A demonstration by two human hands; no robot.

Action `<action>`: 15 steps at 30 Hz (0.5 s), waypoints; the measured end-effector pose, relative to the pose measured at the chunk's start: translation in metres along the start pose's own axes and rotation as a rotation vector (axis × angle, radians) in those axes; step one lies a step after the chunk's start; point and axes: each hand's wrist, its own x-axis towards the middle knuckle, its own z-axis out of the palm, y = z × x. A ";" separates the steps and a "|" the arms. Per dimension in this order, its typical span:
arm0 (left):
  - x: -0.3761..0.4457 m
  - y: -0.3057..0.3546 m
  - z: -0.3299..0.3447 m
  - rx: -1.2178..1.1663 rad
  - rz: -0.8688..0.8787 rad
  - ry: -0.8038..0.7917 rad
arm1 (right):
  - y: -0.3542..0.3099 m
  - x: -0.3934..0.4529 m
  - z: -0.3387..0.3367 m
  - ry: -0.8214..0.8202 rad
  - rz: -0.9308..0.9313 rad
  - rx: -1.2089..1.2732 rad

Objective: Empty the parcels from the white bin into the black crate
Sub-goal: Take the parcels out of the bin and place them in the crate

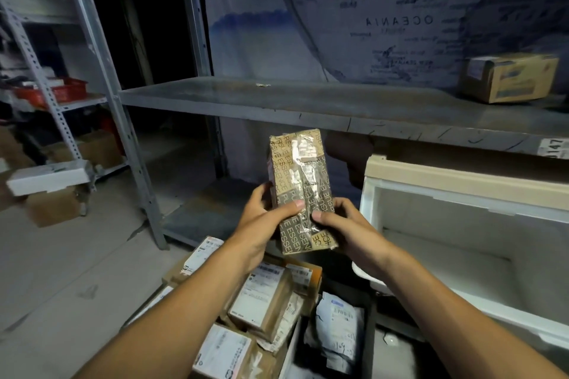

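A person's two bare hands hold a brown taped parcel (300, 191) upright in mid-air, in front of the grey metal shelf (277, 101) of a dim storeroom. The left hand (261, 218) grasps the parcel's lower left side, thumb across its face; the right hand (345, 224) grips the lower right side, thumb pressed on the shiny tape. The parcel, printed with repeated lettering, hangs above the gap between two containers. The white bin (462, 194) stands at the right, under the shelf's front edge, its pale inner walls and floor showing. Below the hands lies a heap of cardboard parcels (264, 301) with white labels, and just beside it a grey mailing bag (338, 329) rests inside the black crate (369, 335), near the bin's lower left corner. On the shelf's far right corner sits a cardboard box (508, 77). A map sheet marked with mirrored lettering hangs behind, and a red tray (55, 91) rests on racking at the left
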 end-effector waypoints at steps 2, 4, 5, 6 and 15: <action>-0.003 0.003 0.001 -0.047 0.010 -0.008 | -0.001 0.002 -0.001 -0.001 -0.016 0.006; -0.005 0.005 0.002 -0.049 0.025 0.001 | -0.001 0.000 0.004 0.046 -0.051 0.008; -0.006 0.005 0.002 -0.010 0.042 0.022 | 0.001 -0.001 0.007 0.090 -0.069 0.000; -0.006 0.004 0.003 0.045 0.065 0.059 | 0.005 -0.001 0.012 0.144 -0.084 -0.023; -0.020 -0.001 0.007 0.342 0.083 0.127 | 0.022 -0.015 0.048 0.385 -0.322 -0.623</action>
